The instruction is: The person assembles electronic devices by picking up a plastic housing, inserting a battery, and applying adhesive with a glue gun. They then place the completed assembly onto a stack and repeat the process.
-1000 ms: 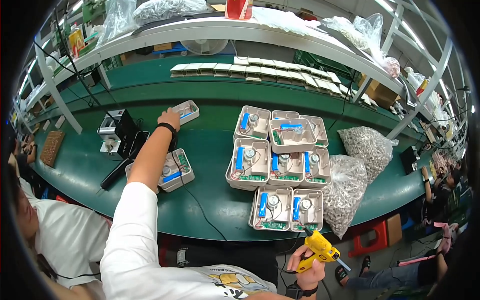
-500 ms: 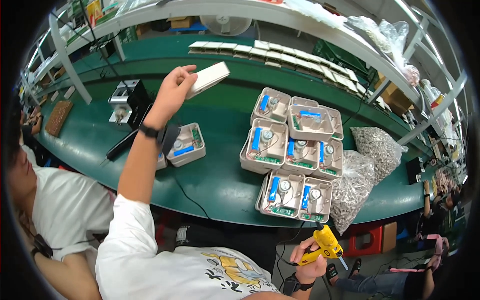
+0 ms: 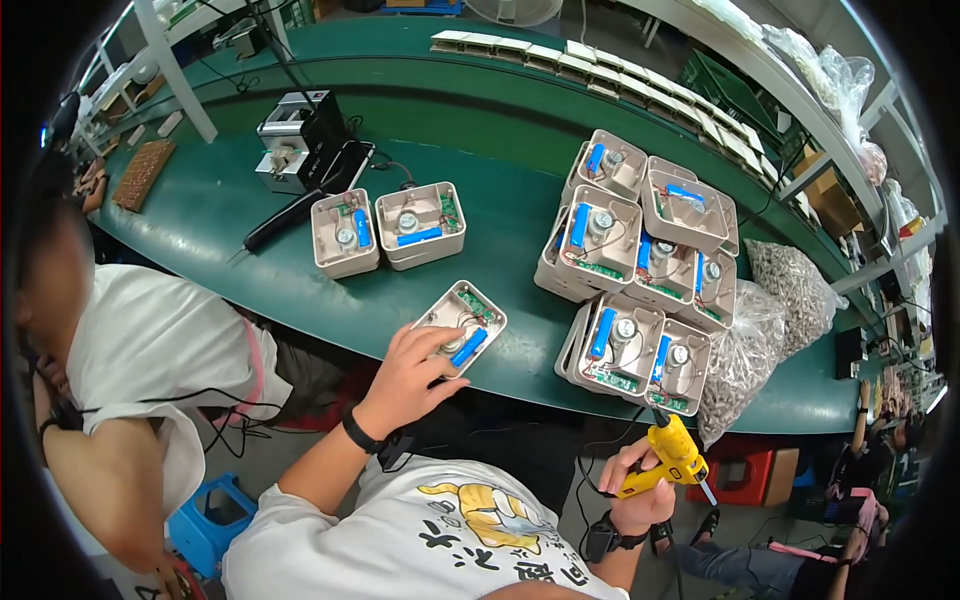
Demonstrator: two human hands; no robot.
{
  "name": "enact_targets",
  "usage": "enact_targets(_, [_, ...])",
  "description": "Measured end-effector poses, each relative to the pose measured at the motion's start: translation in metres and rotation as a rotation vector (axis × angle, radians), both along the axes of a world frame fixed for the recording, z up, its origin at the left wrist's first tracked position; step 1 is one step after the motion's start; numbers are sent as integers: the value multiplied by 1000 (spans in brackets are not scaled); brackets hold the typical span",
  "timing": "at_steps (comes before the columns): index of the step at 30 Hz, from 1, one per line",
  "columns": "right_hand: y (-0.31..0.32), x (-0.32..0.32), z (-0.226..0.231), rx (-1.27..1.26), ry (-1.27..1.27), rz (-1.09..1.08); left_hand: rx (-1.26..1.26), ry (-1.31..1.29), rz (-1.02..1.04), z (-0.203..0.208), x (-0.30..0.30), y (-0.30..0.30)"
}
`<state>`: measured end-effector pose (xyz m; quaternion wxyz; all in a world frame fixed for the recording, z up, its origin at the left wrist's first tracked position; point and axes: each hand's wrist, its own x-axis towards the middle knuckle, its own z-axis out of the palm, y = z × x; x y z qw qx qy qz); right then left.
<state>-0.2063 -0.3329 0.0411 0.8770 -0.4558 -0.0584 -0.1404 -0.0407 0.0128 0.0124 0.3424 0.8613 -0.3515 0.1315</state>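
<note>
A white plastic case (image 3: 484, 346) with a blue battery, a round metal part and a green circuit board inside is at the bench's front edge. My left hand (image 3: 410, 375) grips its near-left wall, fingers reaching inside and thumb at the near corner. The fingers partly hide the round part. Off the front edge to the right, my right hand (image 3: 640, 490) is closed around the handle of a yellow glue gun (image 3: 676, 452). A pale glue stick pokes out of its back end, and the dark nozzle points toward the stacked cases.
Two similar cases (image 3: 420, 230) stand left of centre, near a black tool (image 3: 290, 215) and a metal-and-black device (image 3: 290, 140). Stacked cases (image 3: 600, 230) fill the right, beside clear bags (image 3: 740, 350) of small parts. White pieces (image 3: 600, 75) line the back. A co-worker (image 3: 150, 350) sits left.
My left hand has come down from the far side of the bench with the white case, now at the front edge with its inside showing. My right hand keeps hold of the glue gun.
</note>
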Motion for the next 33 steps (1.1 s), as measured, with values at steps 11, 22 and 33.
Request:
enact_targets(11, [24, -6, 3, 4, -32, 0, 372, -142, 501, 52, 150, 54])
enact_targets(22, [16, -16, -3, -15, 9, -96, 566, 106, 417, 49, 176, 45])
enact_targets(33, [26, 1, -1, -93, -20, -49, 447, -36, 745, 41, 105, -5])
